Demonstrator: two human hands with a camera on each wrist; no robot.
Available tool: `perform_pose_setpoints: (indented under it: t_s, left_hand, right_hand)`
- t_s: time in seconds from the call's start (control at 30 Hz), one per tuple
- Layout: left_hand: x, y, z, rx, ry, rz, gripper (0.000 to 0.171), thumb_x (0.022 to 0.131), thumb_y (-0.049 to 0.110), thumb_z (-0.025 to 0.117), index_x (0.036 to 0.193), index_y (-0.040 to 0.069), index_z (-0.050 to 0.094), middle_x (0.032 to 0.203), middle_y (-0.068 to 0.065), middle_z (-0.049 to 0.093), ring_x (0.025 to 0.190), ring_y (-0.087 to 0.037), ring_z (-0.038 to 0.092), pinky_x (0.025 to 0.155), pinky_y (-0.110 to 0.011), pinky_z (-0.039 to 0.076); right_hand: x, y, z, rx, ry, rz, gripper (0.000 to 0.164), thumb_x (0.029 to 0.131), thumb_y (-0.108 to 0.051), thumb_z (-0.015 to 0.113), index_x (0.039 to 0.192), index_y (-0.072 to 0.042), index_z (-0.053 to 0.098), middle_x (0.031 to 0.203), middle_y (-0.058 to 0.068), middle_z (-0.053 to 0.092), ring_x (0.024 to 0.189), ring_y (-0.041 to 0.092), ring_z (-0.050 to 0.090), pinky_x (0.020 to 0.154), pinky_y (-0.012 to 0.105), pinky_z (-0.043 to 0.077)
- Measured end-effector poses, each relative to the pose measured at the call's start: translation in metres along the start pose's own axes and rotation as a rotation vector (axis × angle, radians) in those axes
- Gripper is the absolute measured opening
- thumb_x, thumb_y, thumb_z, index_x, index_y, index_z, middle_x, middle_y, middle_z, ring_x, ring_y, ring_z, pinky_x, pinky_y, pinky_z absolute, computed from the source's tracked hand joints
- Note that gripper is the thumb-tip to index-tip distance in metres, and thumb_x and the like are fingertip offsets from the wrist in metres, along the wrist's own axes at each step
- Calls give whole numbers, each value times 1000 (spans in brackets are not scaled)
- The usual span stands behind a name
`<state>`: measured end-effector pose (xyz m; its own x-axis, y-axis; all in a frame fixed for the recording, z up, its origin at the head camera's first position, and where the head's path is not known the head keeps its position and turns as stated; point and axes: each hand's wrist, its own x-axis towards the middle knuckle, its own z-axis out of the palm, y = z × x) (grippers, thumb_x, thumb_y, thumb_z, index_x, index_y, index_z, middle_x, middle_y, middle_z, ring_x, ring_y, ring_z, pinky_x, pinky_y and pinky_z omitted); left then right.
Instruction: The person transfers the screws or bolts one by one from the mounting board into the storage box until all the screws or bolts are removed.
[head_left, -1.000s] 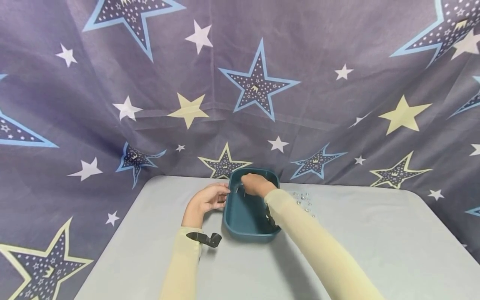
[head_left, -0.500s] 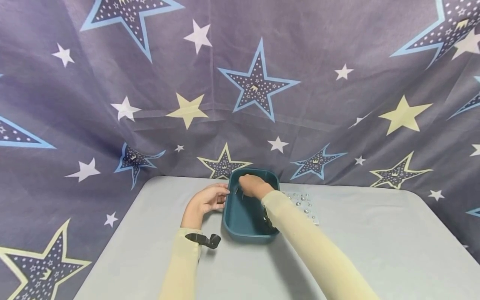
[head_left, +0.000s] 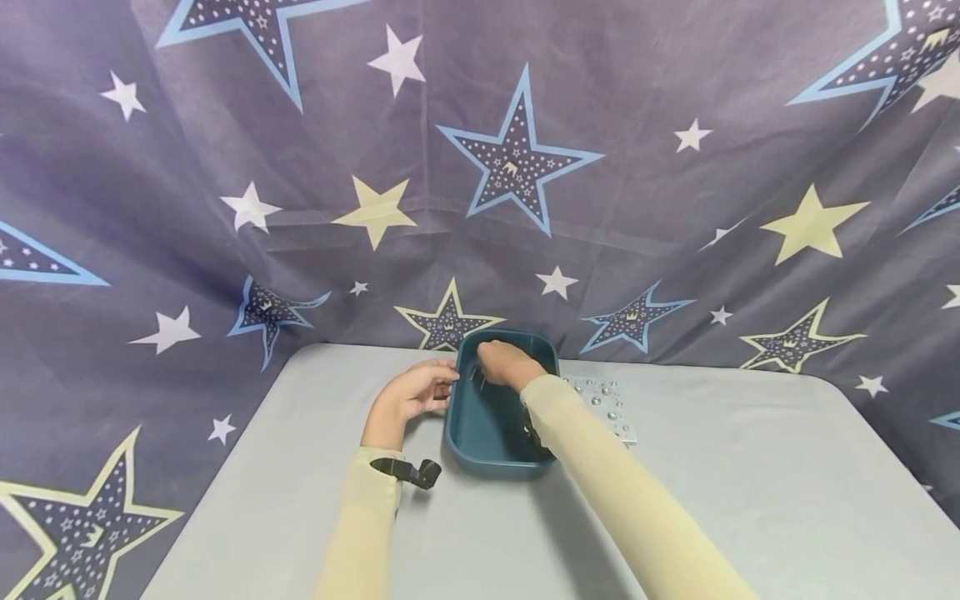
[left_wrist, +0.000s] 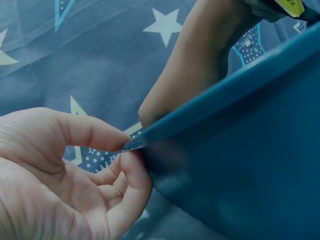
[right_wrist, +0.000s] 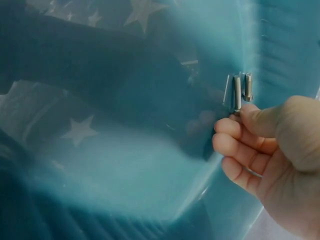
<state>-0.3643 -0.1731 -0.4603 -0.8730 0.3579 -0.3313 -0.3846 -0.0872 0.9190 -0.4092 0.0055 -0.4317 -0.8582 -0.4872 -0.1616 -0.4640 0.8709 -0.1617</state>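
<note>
Right hand (right_wrist: 280,157) in bin (head_left: 487,446), pinching metal pin (right_wrist: 237,92)

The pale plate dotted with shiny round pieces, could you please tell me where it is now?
In the head view, the pale plate lies on the table just right of the teal bin, partly hidden by the right sleeve.

Smooth, glossy plastic gleaming on the bin (head_left: 487,433), its floor throwing reflections; shiny metal catching light on the slim rod (right_wrist: 237,92); creased matt cloth for the backdrop (head_left: 315,158); the counter (head_left: 457,542) matt too.
</note>
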Motion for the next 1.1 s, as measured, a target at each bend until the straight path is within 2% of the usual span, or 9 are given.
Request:
perform_pose_setpoints:
  t_s: [0.27,0.57,0.87,1.1]
  left_hand:
    - [-1,3,3,-3,-4,4,11,98,1,49,102,10,56,75,7,63,70,-7,59,66,-23,51]
    - [-2,5,0,12,-1,7,12,100,2,48,103,10,56,79,6,64,72,-7,59,66,-23,52]
    - [-1,2,0,-5,-4,-1,11,99,1,48,104,8,56,77,6,63,70,-8,58,65,-23,51]
    - [0,0,0,-6,9,-7,11,99,2,49,101,10,56,77,6,63,71,-8,58,66,-23,51]
  right_hand:
    - [0,-1,-3,-7,-8,9,10,100,-3,59,101,-5,68,83,6,65,72,17,54,68,32,47]
    - [0,-7,-5,-39,10,4,12,97,-3,64,107,-4,70,100,10,74,77,18,57,77,36,53]
    - [-3,-6,-2,-15,9,8,10,97,-2,63,105,-4,70,93,9,71,75,18,55,71,33,48]
    - [-3,-7,0,-27,26,2,12,97,-2,63,107,-4,68,98,11,74,77,18,58,77,36,54]
